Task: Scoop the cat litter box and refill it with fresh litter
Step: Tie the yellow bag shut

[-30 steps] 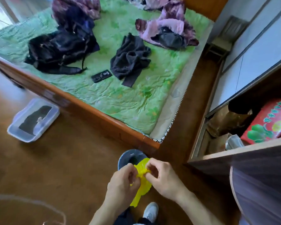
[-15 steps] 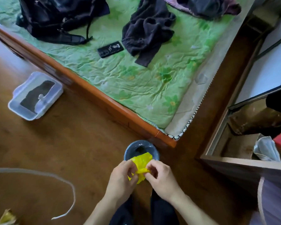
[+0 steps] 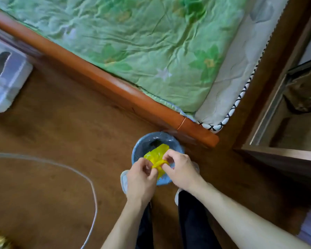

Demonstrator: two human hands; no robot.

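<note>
Left hand (image 3: 142, 178): fingers curled, pinching the near-left edge of the yellow bag (image 3: 157, 155).

Right hand (image 3: 180, 168): fingers curled, pinching the same bag from the other side; the two hands nearly touch, the bag bunched between them.

Yellow bag: thin crumpled plastic, held by both hands, its free part spread just beyond the fingertips, above the bin's mouth.

Bin (image 3: 142, 146): round, blue-grey, lined with a clear plastic liner, directly under and just beyond the hands, on the floor (image 3: 65, 141); dark contents inside, not identifiable.

Legs and shoes: dark trousers (image 3: 192, 218) below the wrists, pale shoe tips on either side of the bin.

Cord (image 3: 90, 180): white, curving across the floor, well to the left of the left hand.

Bed frame (image 3: 104, 81): orange-brown wood, running diagonally just beyond the bin, its corner close to the bin's far right rim.

Quilt (image 3: 142, 44): green, leaf-patterned, wrinkled, on the bed beyond the frame.

Litter box (image 3: 5, 79): translucent tray with dark matter inside, blurred, on the floor far left of the hands, beside the bed frame.

Cabinet (image 3: 285, 123): dark wood, open, far right of the right hand.
</note>
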